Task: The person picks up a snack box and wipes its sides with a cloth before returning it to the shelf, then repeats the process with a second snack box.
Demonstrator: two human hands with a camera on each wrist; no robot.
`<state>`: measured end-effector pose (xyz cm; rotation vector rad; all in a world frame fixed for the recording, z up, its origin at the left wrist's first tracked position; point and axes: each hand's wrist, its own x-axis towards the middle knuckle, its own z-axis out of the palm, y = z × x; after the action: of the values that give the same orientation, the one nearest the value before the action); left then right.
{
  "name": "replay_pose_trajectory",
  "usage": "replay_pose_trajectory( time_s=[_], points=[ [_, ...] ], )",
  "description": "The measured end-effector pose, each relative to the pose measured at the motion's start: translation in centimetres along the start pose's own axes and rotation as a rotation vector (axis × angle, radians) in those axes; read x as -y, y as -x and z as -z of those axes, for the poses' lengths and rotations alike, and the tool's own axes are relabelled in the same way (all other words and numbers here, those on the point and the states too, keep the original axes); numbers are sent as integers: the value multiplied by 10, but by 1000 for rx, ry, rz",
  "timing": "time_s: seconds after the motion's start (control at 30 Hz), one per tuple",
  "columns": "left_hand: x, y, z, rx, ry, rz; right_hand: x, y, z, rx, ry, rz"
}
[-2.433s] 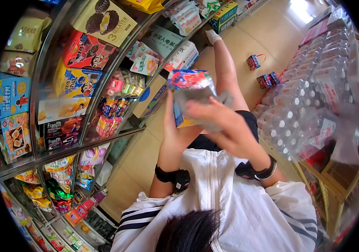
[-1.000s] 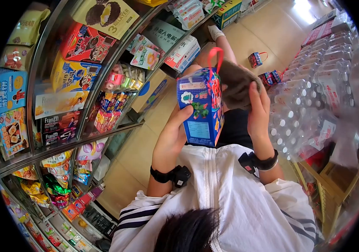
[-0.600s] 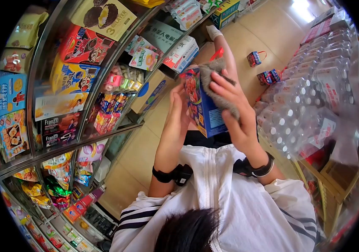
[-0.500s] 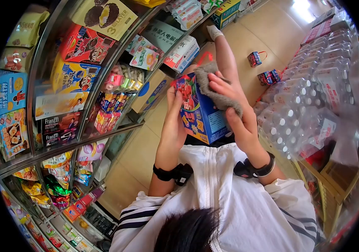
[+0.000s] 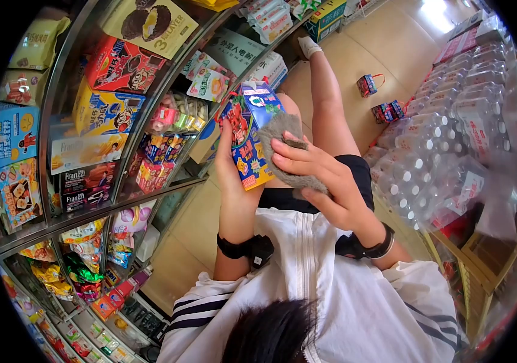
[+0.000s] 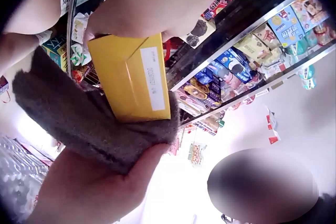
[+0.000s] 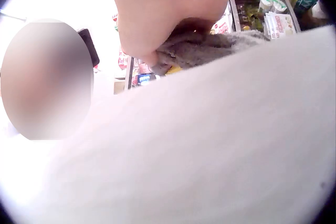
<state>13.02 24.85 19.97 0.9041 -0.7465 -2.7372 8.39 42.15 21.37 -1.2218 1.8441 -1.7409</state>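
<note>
I see the blue cardboard box point(image 5: 247, 130) between my left hand point(image 5: 228, 172) and right hand point(image 5: 325, 181), with the grey fuzzy cloth point(image 5: 278, 129) against its right side. Metal shelves point(image 5: 149, 197) stand left and plastic-wrapped bottle packs point(image 5: 446, 133) right.

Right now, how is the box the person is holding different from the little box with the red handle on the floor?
The held box is up in the air, tilted, gripped by the left hand; the floor box sits on the floor. The right hand holds a grey cloth against the held box; nothing touches the floor box. Both are colourful cartons, mostly blue and red.
</note>
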Motion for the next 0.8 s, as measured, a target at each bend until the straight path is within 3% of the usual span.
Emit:
replay_pose_trajectory(
  time_s=[0.17, 0.2, 0.27, 0.3, 0.37, 0.53, 0.6, 0.67, 0.73, 0.8],
  points=[
    [2, -8, 9, -111, 1, -126, -26, 17, 15, -22, -210, -6],
    [1, -10, 8, -122, 22, -183, -25, 24, 19, -60, -294, -186],
    [0, -8, 4, -134, 41, -240, -34, 32, 14, -312, -519, -421],
    [-2, -4, -3, -109, -7, -237, -42, 33, 10, -312, -520, -421],
    [-2, -1, -6, -54, -21, -183, -53, 31, -1, -707, -663, -697],
    [22, -5, 3, 46, -104, -185, -46, 11, -12, -787, -929, -644],
    [25, 2, 2, 33, -494, -301, -50, 10, -6, -868, -937, -519],
    [25, 5, -1, 74, -535, -333, -49, 9, 0, -840, -874, -496],
    [25, 7, 3, 131, -753, -306, -40, 4, 5, -634, -612, -328],
    [26, 8, -1, 71, -731, -283, -36, 1, 0, -568, -469, -296]
  ],
)
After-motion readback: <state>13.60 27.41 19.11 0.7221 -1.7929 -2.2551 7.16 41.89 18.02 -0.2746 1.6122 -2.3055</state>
